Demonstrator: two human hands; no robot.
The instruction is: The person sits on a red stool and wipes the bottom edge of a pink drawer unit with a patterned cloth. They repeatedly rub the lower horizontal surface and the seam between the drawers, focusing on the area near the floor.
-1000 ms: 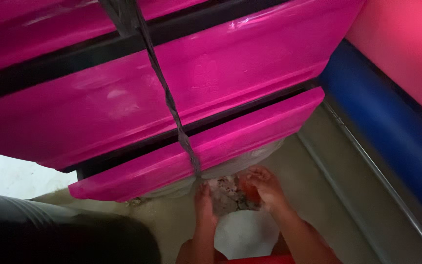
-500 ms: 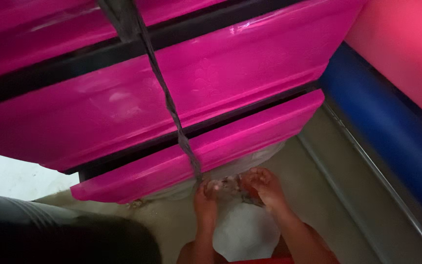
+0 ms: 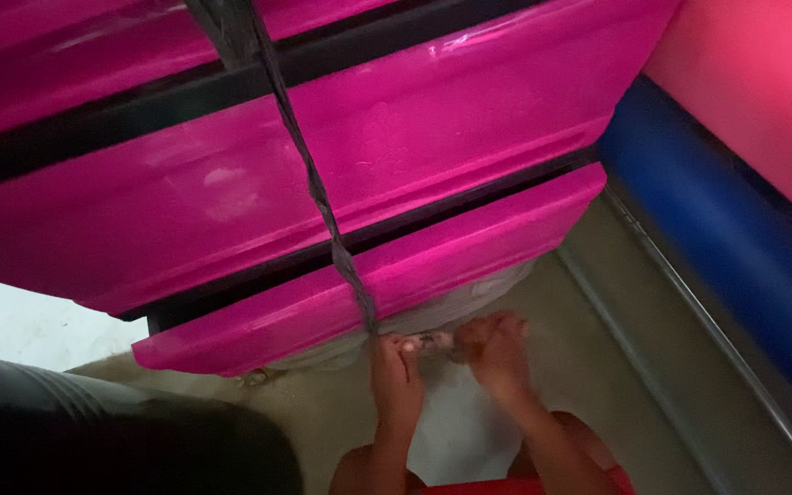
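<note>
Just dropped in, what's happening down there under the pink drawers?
A person crouches before a pink drawer unit. Left hand and right hand meet at the neck of a whitish plastic bag just under the lowest drawer, pinching it together. A dark strap runs down the drawer fronts to the hands.

magenta plastic panels (image 3: 396, 156) | dark strap (image 3: 318, 197) across them | blue bar (image 3: 735, 247) right | black object (image 3: 93, 440) lower left
</note>
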